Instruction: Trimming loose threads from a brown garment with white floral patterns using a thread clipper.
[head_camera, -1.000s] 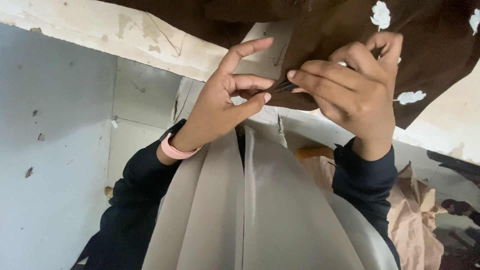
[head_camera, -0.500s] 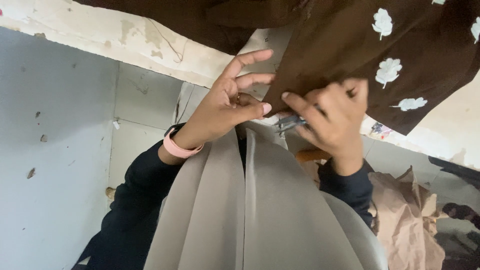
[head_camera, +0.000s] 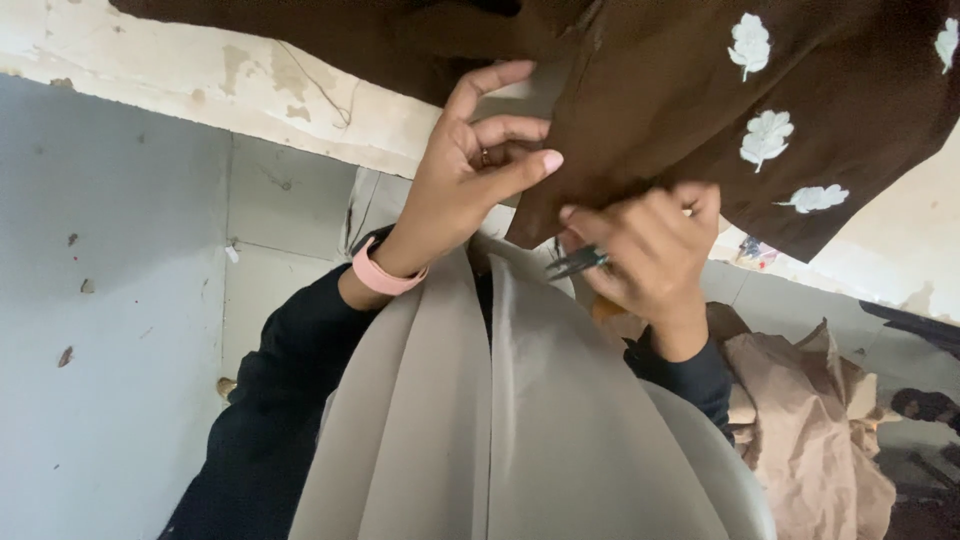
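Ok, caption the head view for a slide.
Left hand pinches brown leaf-print fabric while right hand holds small metal snips above beige cloth.

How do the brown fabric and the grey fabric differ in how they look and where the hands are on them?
The brown fabric is dark with white leaf motifs; the grey fabric is plain and pale. The brown fabric is held up at its edge by the left hand, while the grey fabric hangs below in long folds, not visibly gripped by either hand. The right hand, holding small metal snips, works at the brown fabric's edge. Both are soft cloth.
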